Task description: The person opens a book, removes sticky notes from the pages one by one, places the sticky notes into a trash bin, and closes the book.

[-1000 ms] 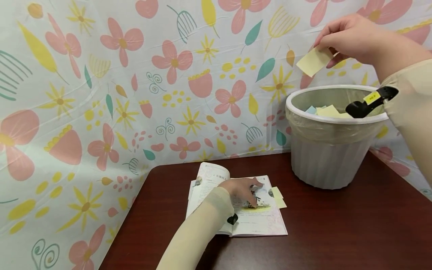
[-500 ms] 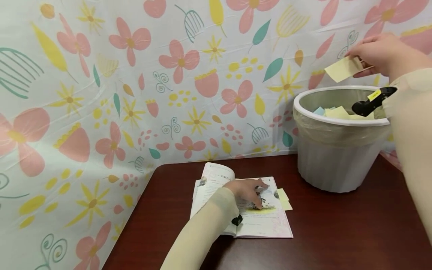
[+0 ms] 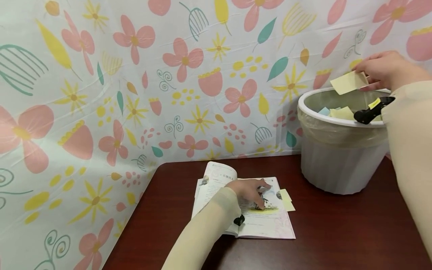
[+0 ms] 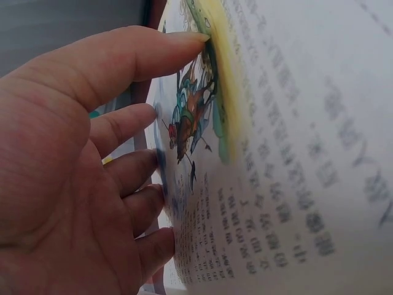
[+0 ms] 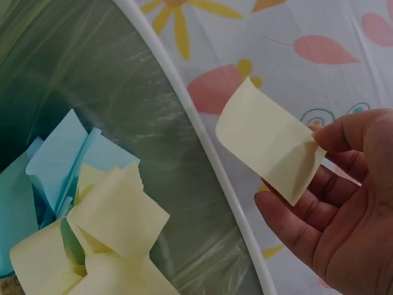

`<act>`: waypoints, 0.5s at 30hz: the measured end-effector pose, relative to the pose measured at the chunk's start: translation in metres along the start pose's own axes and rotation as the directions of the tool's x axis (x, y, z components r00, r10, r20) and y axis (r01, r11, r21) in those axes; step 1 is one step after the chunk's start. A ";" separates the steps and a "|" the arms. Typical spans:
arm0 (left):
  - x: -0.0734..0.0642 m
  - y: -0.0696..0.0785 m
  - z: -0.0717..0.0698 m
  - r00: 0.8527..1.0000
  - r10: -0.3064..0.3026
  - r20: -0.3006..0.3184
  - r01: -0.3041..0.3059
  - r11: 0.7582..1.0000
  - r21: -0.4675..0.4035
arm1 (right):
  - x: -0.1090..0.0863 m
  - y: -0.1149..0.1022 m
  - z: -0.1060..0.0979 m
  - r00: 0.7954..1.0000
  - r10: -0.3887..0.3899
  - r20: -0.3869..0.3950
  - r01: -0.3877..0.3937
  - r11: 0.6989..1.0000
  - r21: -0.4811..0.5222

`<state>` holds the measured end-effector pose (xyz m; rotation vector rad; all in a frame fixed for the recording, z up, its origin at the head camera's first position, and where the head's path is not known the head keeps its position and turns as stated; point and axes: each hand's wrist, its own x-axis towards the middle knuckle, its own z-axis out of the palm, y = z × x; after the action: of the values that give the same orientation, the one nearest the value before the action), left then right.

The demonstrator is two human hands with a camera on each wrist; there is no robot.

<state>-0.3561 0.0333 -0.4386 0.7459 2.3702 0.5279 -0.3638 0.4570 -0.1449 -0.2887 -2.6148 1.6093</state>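
Pale yellow paper, a single sticky note (image 3: 348,83), is tilting in the person's right hand (image 3: 388,71), whose thumb and fingers are pinching it narrowly along one edge. From where I'm standing, it is showing close to the white rim (image 5: 182,92) of the grey bin (image 3: 337,165); whether it is wholly over the mouth, I can't tell. Inside, yellow notes (image 5: 120,215) and blue notes (image 5: 58,157) are lying in a loose heap, apart from the held one. The left hand (image 3: 248,190) is keeping thumb and fingers wide apart, its fingertips resting on the book (image 3: 270,225), which is lying spread on the dark red table (image 3: 324,232). Yellow tabs (image 3: 287,200) are poking out past the book's right edge.
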 end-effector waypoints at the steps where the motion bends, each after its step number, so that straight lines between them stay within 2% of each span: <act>1: 0.000 0.000 0.000 1.000 0.000 0.001 0.000 1.000 0.002 | 0.000 0.001 0.000 1.000 0.001 0.006 -0.001 1.000 0.000; 8: 0.001 0.002 0.000 1.000 -0.004 0.006 0.004 1.000 0.009 | -0.003 0.004 0.002 0.999 0.010 -0.036 -0.013 0.998 -0.064; 15: 0.000 0.002 0.000 1.000 -0.013 0.003 0.013 1.000 0.016 | -0.002 0.004 0.000 1.000 0.023 -0.014 -0.024 0.994 -0.104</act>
<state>-0.3551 0.0352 -0.4374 0.7374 2.3772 0.5024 -0.3618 0.4583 -0.1489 -0.3356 -2.7008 1.4744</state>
